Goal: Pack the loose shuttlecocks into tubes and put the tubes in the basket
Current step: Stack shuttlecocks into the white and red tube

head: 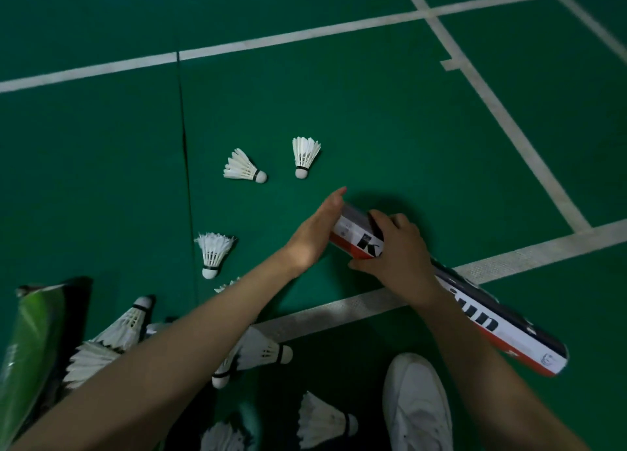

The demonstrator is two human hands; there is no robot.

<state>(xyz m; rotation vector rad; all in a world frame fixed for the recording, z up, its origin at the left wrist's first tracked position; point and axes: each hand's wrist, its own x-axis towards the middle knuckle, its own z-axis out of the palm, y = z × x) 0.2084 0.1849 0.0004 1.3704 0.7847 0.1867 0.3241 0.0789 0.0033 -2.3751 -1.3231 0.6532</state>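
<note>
A long white, black and red shuttlecock tube [502, 328] lies slanted over the green court floor, its far end pointing up-left. My right hand [397, 247] is wrapped around the tube near that end. My left hand [319, 230] presses flat against the tube's far end, fingers straight; whatever lies under the palm is hidden. Loose white feather shuttlecocks lie on the floor: one [244, 167] and another [305, 155] beyond my hands, a third [213, 253] at the left, and several more [115, 335] bunched near my left forearm and below it [322, 420].
A green and black bag-like object [30, 348] sits at the lower left edge. My white shoe [417, 406] stands at the bottom right. White court lines [339, 311] cross the floor, and a dark seam [185, 165] runs down it. No basket is in view.
</note>
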